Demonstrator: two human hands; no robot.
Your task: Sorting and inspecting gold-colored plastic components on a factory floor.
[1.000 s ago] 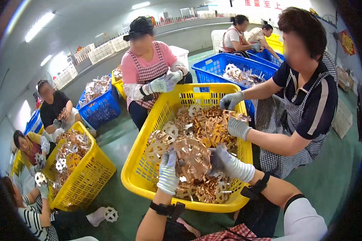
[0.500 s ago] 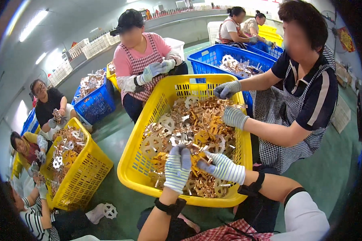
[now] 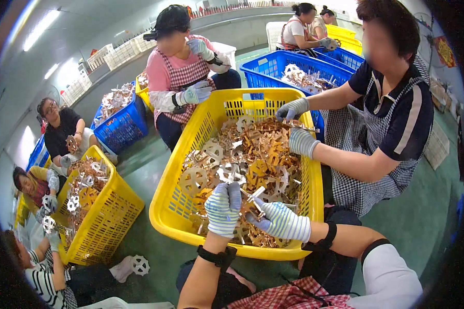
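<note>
Both my hands, in striped knit gloves, are over the near part of a large yellow basket [image 3: 165, 219] heaped with coppery and silvery stamped metal parts [image 3: 260, 149]. My right hand [image 3: 283, 221] pinches a coppery metal part [image 3: 250, 207] with a pale rod sticking up from it, thumb and fingers on either side. My left hand [image 3: 223, 210] is closed just left of that part, its fingers curled upward. What it grips, if anything, is hidden by the glove. Silvery cut-out discs [image 3: 193, 180] lie in the heap beyond my left hand.
Across the basket's right side, a co-worker's gloved hands [image 3: 301, 140] hold a metal part. Another co-worker in a checked apron [image 3: 188, 77] sits at the far side. A second yellow basket [image 3: 105, 221] stands at left with several people around it. Blue baskets [image 3: 121, 131] stand behind.
The part by my right hand now shows raised, its rod pointing up. My left hand has shifted slightly left. The far co-worker has lifted one hand toward the head.
</note>
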